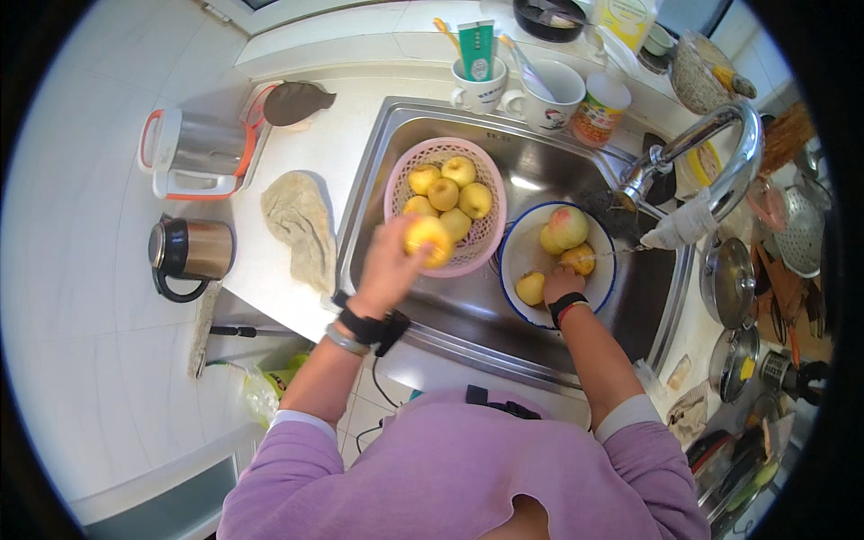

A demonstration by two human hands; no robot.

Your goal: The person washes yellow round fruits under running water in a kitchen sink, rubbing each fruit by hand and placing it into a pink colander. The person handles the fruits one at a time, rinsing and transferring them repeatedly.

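My left hand (388,263) is shut on a yellow apple (429,241), slightly blurred, at the near left part of a pink plastic colander basket (501,202). Several yellow apples (443,194) lie in that basket. To its right, a white enamel basin (523,233) with a blue rim stands in the sink. My right hand (564,283) reaches into this basin, its fingers close to a wet, mottled yellow apple (578,259); whether they grip it is hidden. Also in the basin are a red-blushed apple (568,226) and other yellow ones (530,288).
Water runs from the chrome faucet (746,145), its spout wrapped, into the basin. Two mugs (550,98) and a bottle (601,111) line the back edge of the stainless steel sink (445,324). Left are a cloth (297,216) and a kettle (196,250); pot lids (729,283) stand right.
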